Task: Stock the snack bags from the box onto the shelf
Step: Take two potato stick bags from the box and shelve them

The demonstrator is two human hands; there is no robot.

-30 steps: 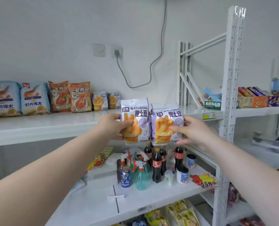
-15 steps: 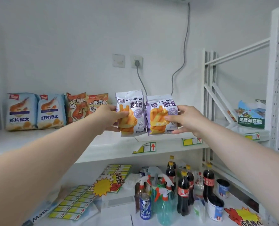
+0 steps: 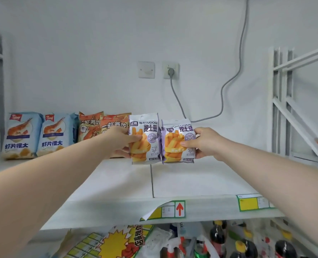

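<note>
Left hand (image 3: 120, 141) fingers grip left fries bag (image 3: 144, 138), right hand (image 3: 207, 143) fingers grip right fries bag (image 3: 178, 141); both upright, touching, right of the orange bags (image 3: 98, 127) on shelf (image 3: 191, 179).

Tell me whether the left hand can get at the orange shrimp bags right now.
Likely not to grasp: the left hand grips a purple fries bag. The orange shrimp bags stand right behind it, nothing between, so reach alone looks fine.

Two purple-and-white fries bags, held upright, side by side, edges touching! The left bag (image 3: 144, 138) sits slightly higher than the right bag (image 3: 178, 141). Both are toward the back of the shelf (image 3: 191, 179), bottoms at its surface.
</note>
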